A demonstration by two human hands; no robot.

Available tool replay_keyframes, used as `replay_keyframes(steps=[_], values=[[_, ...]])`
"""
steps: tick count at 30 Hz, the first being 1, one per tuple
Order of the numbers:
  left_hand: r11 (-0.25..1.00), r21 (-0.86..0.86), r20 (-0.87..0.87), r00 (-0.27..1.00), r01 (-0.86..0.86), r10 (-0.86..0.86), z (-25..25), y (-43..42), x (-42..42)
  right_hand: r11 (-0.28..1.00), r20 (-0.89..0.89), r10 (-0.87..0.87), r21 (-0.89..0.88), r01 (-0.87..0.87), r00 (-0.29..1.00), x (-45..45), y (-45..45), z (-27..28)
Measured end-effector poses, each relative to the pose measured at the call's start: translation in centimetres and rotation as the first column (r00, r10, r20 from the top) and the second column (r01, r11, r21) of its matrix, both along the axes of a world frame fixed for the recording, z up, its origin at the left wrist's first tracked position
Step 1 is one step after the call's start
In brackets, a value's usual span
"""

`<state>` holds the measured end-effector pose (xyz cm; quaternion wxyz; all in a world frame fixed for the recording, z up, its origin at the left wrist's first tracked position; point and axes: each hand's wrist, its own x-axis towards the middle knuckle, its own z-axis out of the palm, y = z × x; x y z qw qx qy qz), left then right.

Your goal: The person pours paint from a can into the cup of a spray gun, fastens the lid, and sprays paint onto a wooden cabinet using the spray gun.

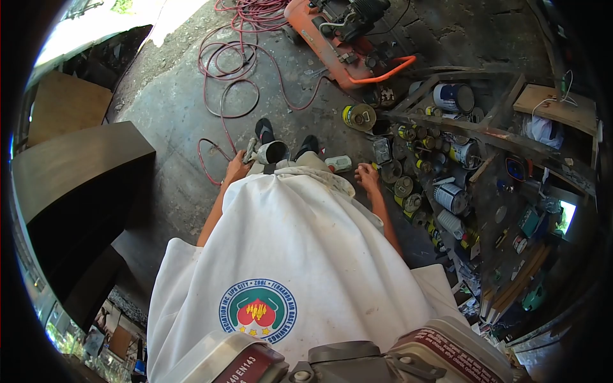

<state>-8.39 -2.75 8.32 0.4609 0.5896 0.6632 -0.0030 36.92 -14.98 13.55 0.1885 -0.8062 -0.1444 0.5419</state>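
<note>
Spray gun (249, 152) with a grey metal cup (274, 152) sits at the person's left side, above the floor, with the left hand (237, 167) wrapped around its handle. Rightward come two feet in dark footwear (309, 147), then a translucent bottle (340, 163) with a red cap. Farther forward stands an orange compressor (325, 48). Next, the right hand (367, 176) hangs near the paint cans (403, 186), fingers loosely curled; whether it holds anything, I cannot tell. Rightmost is a cluttered wooden shelf (488, 135).

hose (257, 14) before the spray gun (250, 152), cans (403, 187) to its right
</note>
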Motion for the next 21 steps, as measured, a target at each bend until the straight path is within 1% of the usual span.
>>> replay_keyframes(steps=[11,21], values=[[1.0,0.007,0.019,1.0,0.008,-0.008,-0.64,0.08,-0.37,1.0,0.01,0.012,-0.007,-0.012,1.0,-0.01,0.57,0.76],[1.0,0.002,0.026,1.0,-0.002,0.002,-0.71,-0.04,-0.26,1.0,-0.001,0.012,0.01,-0.012,1.0,0.25,0.57,0.36]])
